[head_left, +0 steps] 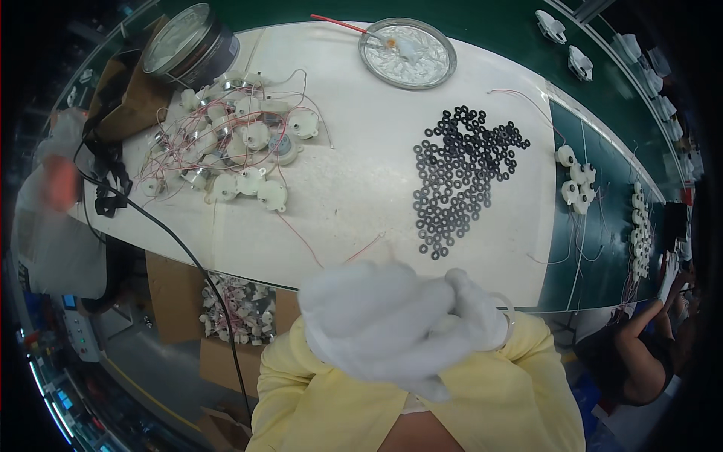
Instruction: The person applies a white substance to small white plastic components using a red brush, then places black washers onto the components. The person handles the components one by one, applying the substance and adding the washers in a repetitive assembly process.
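My left hand (361,313) and my right hand (478,313), both in white gloves, are together in front of my chest, just off the table's near edge. The left glove is blurred, and its fingers lie pressed together across the right palm side. My right fingers are curled in against the left hand. Anything between the gloves is hidden. Beyond my left fingertips, a thin red wire (305,242) runs across the tabletop from a heap of small white motors (252,138). Right of the hands lie many black rings (452,181), loose in a flat patch.
A round metal tray (449,71) with a red-handled brush (339,22) stands at the far side. A large tin (188,49) is far left. Motors with rings (578,181) sit on the green surface at right. A black cable (162,226) hangs left. Another person (640,346) works at right.
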A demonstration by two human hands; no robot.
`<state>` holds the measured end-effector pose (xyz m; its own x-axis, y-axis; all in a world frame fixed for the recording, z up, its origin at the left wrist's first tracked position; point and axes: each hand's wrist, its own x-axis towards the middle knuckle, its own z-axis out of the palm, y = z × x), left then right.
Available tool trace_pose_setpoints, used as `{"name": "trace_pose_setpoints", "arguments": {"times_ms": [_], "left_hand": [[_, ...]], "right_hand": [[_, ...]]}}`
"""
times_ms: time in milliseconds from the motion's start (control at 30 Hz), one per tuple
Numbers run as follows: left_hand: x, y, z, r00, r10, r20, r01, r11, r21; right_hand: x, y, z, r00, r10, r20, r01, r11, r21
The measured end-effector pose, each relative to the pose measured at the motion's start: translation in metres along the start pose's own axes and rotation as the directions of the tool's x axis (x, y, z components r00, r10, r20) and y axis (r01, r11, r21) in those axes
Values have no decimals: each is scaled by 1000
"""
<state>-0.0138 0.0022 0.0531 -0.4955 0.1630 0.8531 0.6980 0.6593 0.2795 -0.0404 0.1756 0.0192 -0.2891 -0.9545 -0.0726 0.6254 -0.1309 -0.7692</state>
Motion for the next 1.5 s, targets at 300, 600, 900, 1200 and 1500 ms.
{"name": "trace_pose_setpoints", "arguments": {"times_ms": [300, 600, 900, 1200, 1500], "left_hand": [[-5, -84, -8, 927, -341, 153, 160, 730, 664], [2, -111, 5, 816, -467, 342, -157, 391, 907], [-6, -95, -4, 899, -311, 307, -119, 500, 858], [-30, -36, -5, 849, -478, 225, 204, 689, 696], [-72, -24, -3, 833, -551, 52, 442, 718, 538]], "right_hand": [[-88, -44, -5, 884, 236, -402, -307, 944, -120], [-115, -69, -2, 625, 79, -776, -580, 713, -395], [-110, -59, -26, 638, -550, -539, -688, -94, -719], [-68, -47, -29, 874, -301, -382, -351, 153, -924], [-55, -29, -32, 873, -309, -378, -272, 336, -902]]}}
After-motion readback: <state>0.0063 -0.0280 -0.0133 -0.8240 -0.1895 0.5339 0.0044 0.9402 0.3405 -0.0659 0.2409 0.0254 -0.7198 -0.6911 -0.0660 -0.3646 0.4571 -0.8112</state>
